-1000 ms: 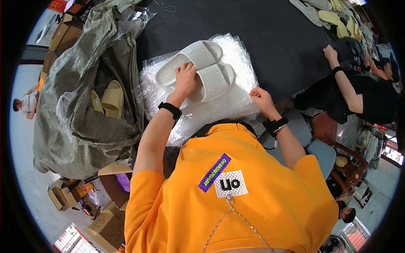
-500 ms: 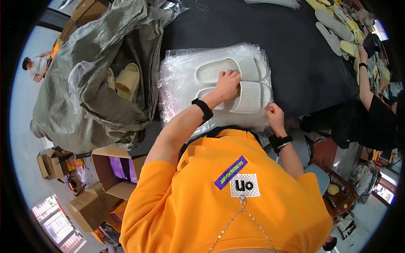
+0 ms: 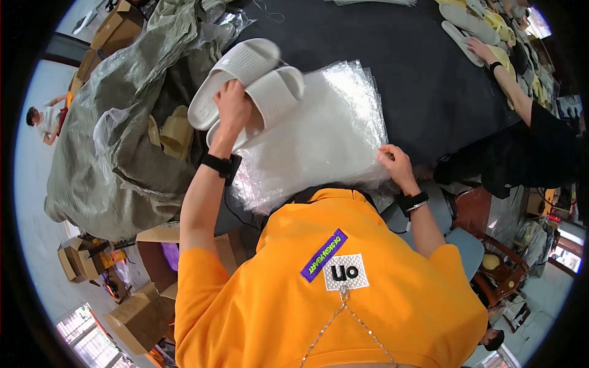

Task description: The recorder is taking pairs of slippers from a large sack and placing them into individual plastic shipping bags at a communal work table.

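My left hand (image 3: 233, 107) is closed round a pair of white slide sandals (image 3: 276, 98) with ribbed straps, gripping them at their inner sides. The pair is tilted over the upper left part of a stack of clear plastic bags (image 3: 331, 141). At the stack's right edge, my right hand (image 3: 399, 165) has its thumb and fingers pinched on a bag's border. Some of its fingertips are hard to make out.
Left of the stack slumps a large grey-green woven sack (image 3: 98, 159) with tan slides (image 3: 177, 132) inside. A co-worker's hand (image 3: 481, 50) touches a pile of white and yellow slides (image 3: 466, 24) at the far right. Cardboard boxes (image 3: 138, 313) stand lower left.
My left hand has lifted the white slides and carried them left, turning them at an angle. My right hand has stayed near the bags' right edge. The co-worker's arm has reached toward the slide pile.
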A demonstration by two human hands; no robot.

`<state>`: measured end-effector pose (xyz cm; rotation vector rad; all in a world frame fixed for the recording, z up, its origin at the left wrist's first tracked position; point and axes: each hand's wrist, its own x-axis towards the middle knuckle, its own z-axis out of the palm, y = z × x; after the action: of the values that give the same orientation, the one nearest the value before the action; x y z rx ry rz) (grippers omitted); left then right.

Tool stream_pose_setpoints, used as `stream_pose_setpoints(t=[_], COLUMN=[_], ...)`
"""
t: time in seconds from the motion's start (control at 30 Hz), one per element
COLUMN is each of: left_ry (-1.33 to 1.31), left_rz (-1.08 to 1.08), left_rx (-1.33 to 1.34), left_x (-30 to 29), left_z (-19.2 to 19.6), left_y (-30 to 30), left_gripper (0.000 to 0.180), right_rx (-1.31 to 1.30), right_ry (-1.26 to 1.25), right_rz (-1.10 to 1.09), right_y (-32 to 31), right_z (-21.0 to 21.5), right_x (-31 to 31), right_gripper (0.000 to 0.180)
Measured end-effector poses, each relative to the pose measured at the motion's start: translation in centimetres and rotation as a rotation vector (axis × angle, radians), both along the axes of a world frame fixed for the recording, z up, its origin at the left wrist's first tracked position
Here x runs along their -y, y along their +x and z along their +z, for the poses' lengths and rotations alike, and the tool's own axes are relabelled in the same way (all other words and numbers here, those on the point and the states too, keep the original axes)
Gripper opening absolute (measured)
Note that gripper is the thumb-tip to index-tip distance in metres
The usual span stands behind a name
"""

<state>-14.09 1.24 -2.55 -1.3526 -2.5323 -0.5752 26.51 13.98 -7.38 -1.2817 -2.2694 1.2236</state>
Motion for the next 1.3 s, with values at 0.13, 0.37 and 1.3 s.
stream_pose_setpoints(t=[0.13,0.37,1.3], left_ry=[-0.114,-0.100,-0.028], left_rz=[-0.342,-0.404,-0.339], left_rx=[0.095,0.230,0.157], left_x=[0.6,3.0,4.0], left_z=[2.9,-4.8,-5.4], left_y=[8.6,14.1,13.1], left_gripper=[0.024,0.028,0.030], right_rx=[0.042,0.074,0.416], right_ry=[-0.090,0.060,0.648], right_rz=[0.058,0.066,0.321], right_y=[-1.3,-1.2,-7.0], right_z=[0.3,-1.3,-2.3], right_x=[-1.2,-0.6,-1.0], right_gripper=[0.023,0.018,0.058])
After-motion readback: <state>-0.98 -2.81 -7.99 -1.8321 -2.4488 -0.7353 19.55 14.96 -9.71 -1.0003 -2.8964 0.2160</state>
